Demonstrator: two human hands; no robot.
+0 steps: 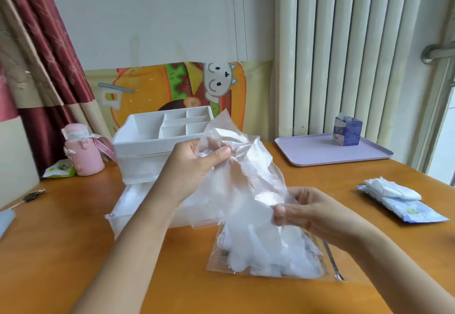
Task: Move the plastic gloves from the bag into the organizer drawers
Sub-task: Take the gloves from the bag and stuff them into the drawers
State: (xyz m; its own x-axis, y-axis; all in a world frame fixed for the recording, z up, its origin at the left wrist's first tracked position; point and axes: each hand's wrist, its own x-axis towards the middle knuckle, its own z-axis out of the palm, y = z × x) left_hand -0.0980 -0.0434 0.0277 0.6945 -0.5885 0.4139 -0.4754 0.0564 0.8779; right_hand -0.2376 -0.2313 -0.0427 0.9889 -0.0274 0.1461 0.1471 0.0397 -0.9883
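A clear zip bag (327, 267) lies flat on the wooden table near me, with several thin plastic gloves (261, 254) spilling out of it. A bunch of those gloves (248, 166) is lifted above the bag. My left hand (194, 166) pinches its upper end and my right hand (307, 210) pinches its lower right side. Behind them stands a white organizer (147, 139) with open top compartments. Its clear drawer (123, 205) is pulled out toward me, partly hidden by my left arm and the gloves.
A pink bottle (83, 153) and a green packet (59, 171) stand left of the organizer. A lilac tray (320, 151) with a small blue carton (347, 131) sits at the back right. Wipe packets (398, 203) lie at the right, keys (32, 196) at the left edge.
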